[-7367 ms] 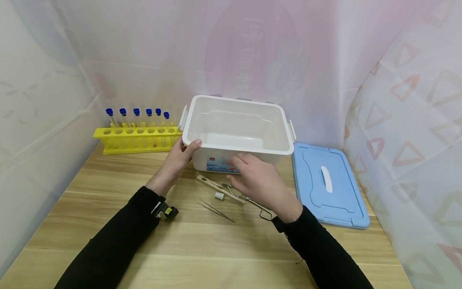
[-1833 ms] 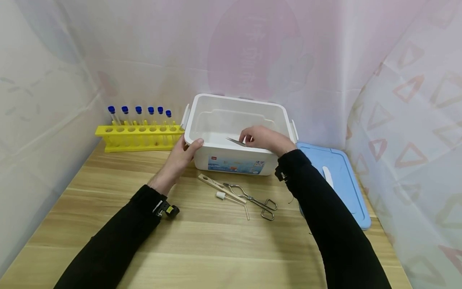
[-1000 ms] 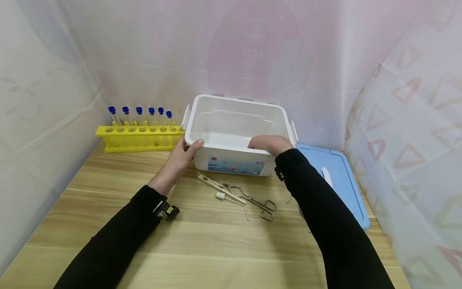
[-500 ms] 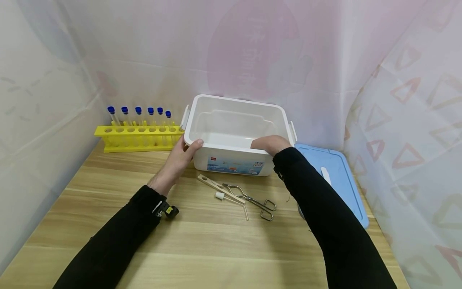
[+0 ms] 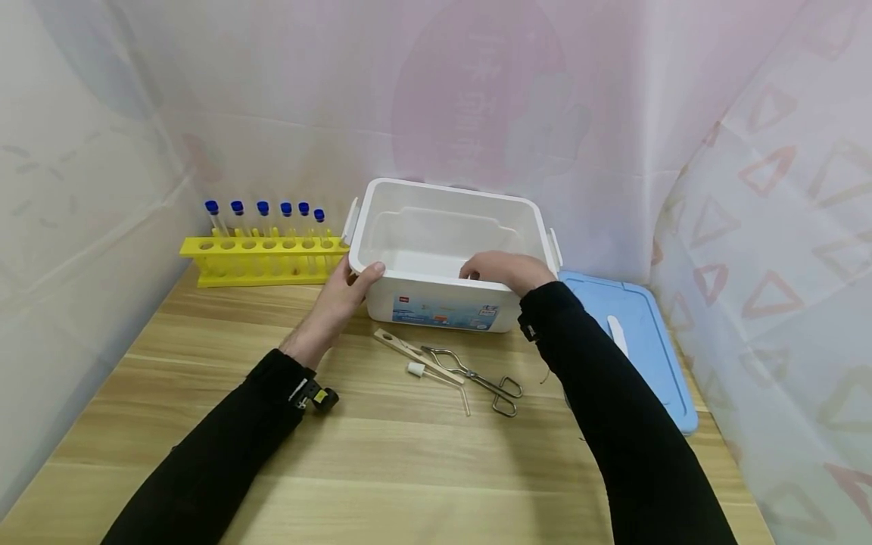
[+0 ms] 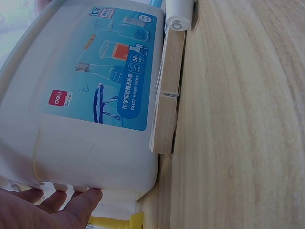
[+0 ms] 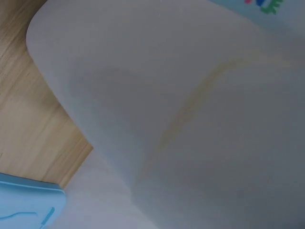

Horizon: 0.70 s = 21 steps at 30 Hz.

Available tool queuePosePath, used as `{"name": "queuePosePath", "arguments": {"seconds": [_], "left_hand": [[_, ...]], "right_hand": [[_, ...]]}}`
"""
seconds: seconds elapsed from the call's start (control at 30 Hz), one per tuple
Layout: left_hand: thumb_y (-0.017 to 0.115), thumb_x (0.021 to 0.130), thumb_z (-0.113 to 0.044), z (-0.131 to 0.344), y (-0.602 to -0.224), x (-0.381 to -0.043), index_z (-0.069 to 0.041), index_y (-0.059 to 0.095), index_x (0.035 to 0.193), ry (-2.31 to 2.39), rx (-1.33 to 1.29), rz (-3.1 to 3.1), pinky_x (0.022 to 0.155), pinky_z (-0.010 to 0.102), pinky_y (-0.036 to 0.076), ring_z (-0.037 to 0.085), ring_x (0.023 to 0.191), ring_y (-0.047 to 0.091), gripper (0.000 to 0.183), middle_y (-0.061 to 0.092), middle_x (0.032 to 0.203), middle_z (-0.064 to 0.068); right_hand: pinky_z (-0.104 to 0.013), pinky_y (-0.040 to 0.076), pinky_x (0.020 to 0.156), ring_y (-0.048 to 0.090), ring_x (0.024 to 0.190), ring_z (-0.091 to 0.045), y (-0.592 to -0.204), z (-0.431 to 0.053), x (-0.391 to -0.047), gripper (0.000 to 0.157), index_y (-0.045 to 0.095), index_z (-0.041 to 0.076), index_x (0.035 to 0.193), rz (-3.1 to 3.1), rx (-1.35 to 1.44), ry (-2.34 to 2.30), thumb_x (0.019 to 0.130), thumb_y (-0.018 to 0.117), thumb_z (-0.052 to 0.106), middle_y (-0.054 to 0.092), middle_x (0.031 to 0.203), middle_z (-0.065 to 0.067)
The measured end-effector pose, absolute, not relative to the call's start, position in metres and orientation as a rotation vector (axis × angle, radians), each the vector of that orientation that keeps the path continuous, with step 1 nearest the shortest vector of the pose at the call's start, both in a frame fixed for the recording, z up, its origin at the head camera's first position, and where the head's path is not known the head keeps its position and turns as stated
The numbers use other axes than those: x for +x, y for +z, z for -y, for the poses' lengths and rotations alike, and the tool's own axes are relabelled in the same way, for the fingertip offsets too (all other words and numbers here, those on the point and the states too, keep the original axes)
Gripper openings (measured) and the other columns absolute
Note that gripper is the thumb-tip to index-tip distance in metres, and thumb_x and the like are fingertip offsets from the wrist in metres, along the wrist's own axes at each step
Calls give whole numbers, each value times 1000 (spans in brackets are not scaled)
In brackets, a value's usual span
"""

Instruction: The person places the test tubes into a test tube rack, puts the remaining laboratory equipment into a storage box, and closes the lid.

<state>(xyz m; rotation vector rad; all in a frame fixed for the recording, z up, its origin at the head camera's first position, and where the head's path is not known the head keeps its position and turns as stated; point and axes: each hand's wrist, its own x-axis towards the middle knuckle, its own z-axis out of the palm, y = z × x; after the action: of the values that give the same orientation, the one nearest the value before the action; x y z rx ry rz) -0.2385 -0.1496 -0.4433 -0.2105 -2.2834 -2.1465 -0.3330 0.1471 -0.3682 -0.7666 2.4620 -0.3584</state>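
Note:
My left hand [image 5: 334, 309] grips the near left corner of a white plastic storage box [image 5: 446, 288], thumb over its rim, fingers along its side wall. My right hand [image 5: 504, 271] reaches over the front rim into the box, its fingers loosely bent and partly hidden behind the wall. No tweezers show between its fingers. On the table in front lie a wooden test tube clamp [image 5: 391, 341], metal crucible tongs [image 5: 477, 375] and a bent glass tube [image 5: 466, 400] with a white stopper [image 5: 415, 369]. The left wrist view shows the wooden clamp [image 6: 169, 90] beside the labelled box wall.
A yellow rack [image 5: 269, 281] with several blue-capped test tubes [image 5: 263, 208] stands left of the box. A blue lid [image 5: 654, 341] with a white handle lies to the right, partly covered by my right sleeve. A curtain hangs close behind.
Tweezers left the table in my right hand and went into the box; they are out of sight now. The right hand dipped deep inside, then rose slightly. My left hand has stayed put.

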Motion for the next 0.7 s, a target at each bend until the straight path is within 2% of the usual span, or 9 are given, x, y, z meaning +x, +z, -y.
{"name": "queuePosePath", "arguments": {"seconds": [0.03,0.1,0.2,0.3,0.57,0.7], "left_hand": [[61,99,-54,149,-443,-239,-29,21,166,-2144,-210,2285,120,56,29,33,147,36,82,30,164,16],[61,99,-54,149,-443,-239,-28,21,166,-2145,-211,2284,120,57,29,34,147,36,83,30,164,16],[61,99,-54,149,-443,-239,-27,20,167,-2148,-214,2279,120,57,28,34,147,35,83,30,164,16],[61,99,-54,150,-443,-239,-27,20,167,-2149,-212,2277,120,57,28,33,147,34,83,30,165,14],[61,99,-55,150,-443,-239,-24,19,167,-2140,-210,2280,120,58,28,34,148,34,86,29,165,16],[62,98,-55,150,-443,-239,-23,20,167,-2149,-207,2275,120,58,28,34,148,34,87,29,165,17]], "right_hand": [[-37,45,94,56,107,-24,-368,-146,-335,31,70,13,118,-2490,-840,-319,109,41,7,63,115,-7],[-40,46,104,56,122,-25,-368,-145,-336,35,66,15,136,-2553,-874,-299,109,47,7,64,132,-8],[-40,48,102,58,120,-24,-368,-143,-339,30,67,13,135,-2619,-896,-324,107,56,15,65,130,-8],[-40,49,100,59,120,-23,-368,-142,-339,35,66,13,137,-2703,-895,-335,105,62,26,65,132,-7],[-43,51,101,53,133,-22,-364,-142,-333,40,64,23,140,-2966,-874,-297,104,61,39,56,149,-1],[-48,50,102,52,136,-24,-360,-144,-327,44,62,24,144,-3013,-868,-324,105,56,44,54,152,0]]}}
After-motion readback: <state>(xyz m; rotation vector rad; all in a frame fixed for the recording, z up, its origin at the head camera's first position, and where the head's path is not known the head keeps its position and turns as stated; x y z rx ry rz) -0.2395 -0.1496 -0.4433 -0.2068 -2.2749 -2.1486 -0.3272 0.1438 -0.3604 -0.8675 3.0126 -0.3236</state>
